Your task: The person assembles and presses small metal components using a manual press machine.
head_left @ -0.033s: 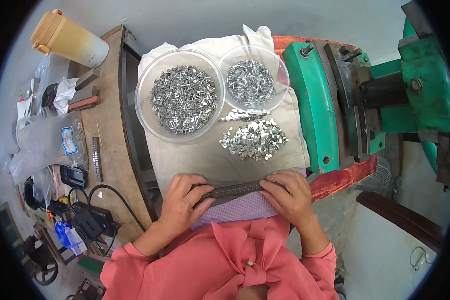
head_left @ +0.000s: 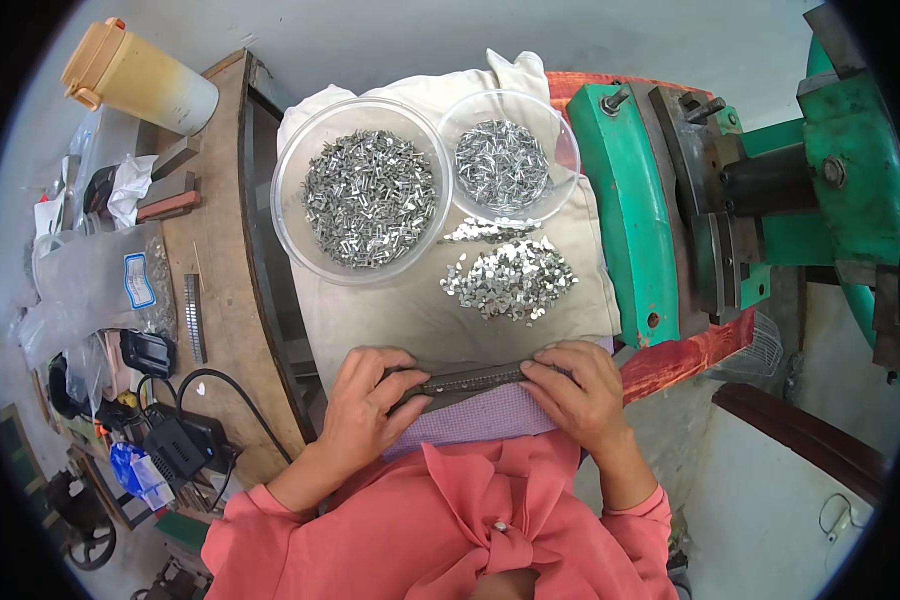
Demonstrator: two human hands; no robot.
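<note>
A long, narrow dark strip with a row of small, evenly spaced marks or slots [head_left: 475, 380] lies across in front of me, at the near edge of the table. My left hand [head_left: 365, 405] pinches its left end between thumb and fingers. At the other end, my right hand [head_left: 580, 395] grips it the same way. Under the strip a purple checked cloth [head_left: 460, 422] shows. Beyond it, a loose pile of small shiny flat metal pieces [head_left: 510, 280] rests on the beige cloth [head_left: 370, 315].
Behind the pile stand a large clear tub [head_left: 282, 215] of short metal pieces and a smaller clear tub [head_left: 573, 160] of thin ones. A green machine press [head_left: 630, 220] rises at the right. The left wooden bench [head_left: 225, 300] carries a yellowish jug [head_left: 150, 85], plastic bags and cables.
</note>
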